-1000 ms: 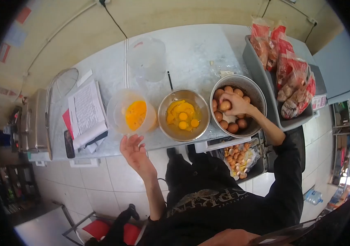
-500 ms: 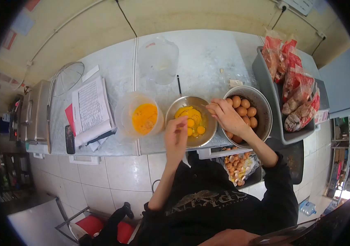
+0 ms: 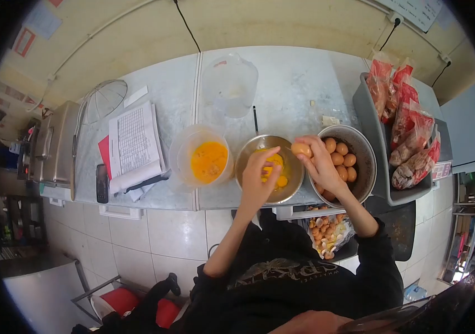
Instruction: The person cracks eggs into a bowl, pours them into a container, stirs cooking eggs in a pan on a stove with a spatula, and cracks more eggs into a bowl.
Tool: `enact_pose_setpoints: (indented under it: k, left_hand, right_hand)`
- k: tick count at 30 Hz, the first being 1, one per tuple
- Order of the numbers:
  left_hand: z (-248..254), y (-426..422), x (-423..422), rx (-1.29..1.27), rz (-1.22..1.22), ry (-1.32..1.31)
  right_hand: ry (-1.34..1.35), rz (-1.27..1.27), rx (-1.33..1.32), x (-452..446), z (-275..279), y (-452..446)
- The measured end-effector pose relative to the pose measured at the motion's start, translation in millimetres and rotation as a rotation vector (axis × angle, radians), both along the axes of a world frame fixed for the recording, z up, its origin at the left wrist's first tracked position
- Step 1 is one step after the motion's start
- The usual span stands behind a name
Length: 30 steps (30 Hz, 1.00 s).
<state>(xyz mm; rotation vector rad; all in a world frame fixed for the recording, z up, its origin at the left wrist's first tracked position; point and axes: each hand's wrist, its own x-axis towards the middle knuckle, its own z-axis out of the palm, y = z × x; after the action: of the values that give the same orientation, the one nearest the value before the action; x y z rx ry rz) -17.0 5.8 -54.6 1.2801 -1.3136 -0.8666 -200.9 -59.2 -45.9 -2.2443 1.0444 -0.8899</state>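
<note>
In my right hand (image 3: 321, 164) is a brown egg (image 3: 301, 150), held at the right rim of a steel bowl (image 3: 291, 192). My left hand (image 3: 260, 178) hangs over the same bowl's left side, fingers apart and empty. Yolks (image 3: 281, 181) lie in the bowl, partly hidden by that hand. To the right, a deep metal pot (image 3: 366, 172) holds several brown eggs (image 3: 349, 160). On the left stands a translucent plastic jug (image 3: 180, 161) with beaten yellow egg (image 3: 209, 161) in it.
An empty clear jug (image 3: 229, 86) and a black pen (image 3: 255, 119) lie behind the bowl. Papers (image 3: 134, 142), a phone (image 3: 102, 183) and a strainer (image 3: 104, 103) are left. A grey tub (image 3: 368, 111) of bagged meat (image 3: 407, 133) stands right. Eggshells (image 3: 326, 231) fill a bin below.
My right hand has left the pot with an egg and come to the steel bowl. My left hand has moved right, from in front of the jug to over the bowl. The view has shifted.
</note>
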Motion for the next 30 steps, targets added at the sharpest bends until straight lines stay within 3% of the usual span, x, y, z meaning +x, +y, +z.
enact_pose_setpoints:
  k: [1, 2, 4, 7, 8, 10, 11, 13, 16, 20, 22, 25, 29, 30]
  left_hand:
    - [5, -2, -3, -0.016, -0.071, -0.019]
    - [10, -3, -6, -0.014, -0.073, -0.024]
    - [17, -5, -12, -0.004, -0.065, 0.107]
    - [8, -6, -3, 0.005, -0.047, 0.152]
    - [6, -5, 1, 0.006, -0.043, 0.152]
    - [2, -1, 6, 0.002, -0.010, 0.011]
    - [-1, 1, 5, 0.007, -0.009, 0.010]
    - [-10, 3, 2, 0.006, 0.065, 0.001]
    - [-19, 6, 3, -0.013, 0.090, -0.025]
    - [-25, 8, 2, -0.005, 0.122, -0.011]
    - [-30, 7, 5, -0.032, 0.139, 0.072]
    - [-29, 9, 13, -0.010, 0.098, -0.015]
    - [-16, 13, 17, -0.045, 0.109, -0.112]
    - [-7, 15, 17, -0.091, 0.056, -0.129]
  right_hand:
    - [-0.231, -0.024, 0.210, 9, 9, 2]
    - [-0.237, -0.025, 0.211, 14, 13, 2]
    - [-0.474, 0.023, 0.888, 21, 20, -3]
    - [-0.303, 0.224, 1.025, 16, 32, -5]
    - [-0.301, 0.227, 1.028, 18, 25, -4]
    - [-0.259, 0.368, 0.471, 24, 5, 0]
    - [-0.261, 0.368, 0.476, 26, -1, 2]
    - [0.039, 0.290, 0.211, 32, -4, 5]
    - [0.057, 0.292, 0.327, 39, 4, 12]
    - [0.044, 0.263, 0.284, 43, -6, 16]
    - [0.088, 0.213, 0.118, 44, -11, 15]
    - [0.164, 0.201, -0.121, 41, -14, 14]
    - [0.211, 0.200, 0.024, 37, 8, 14]
    - [0.055, 0.225, 0.109, 36, 16, 14]
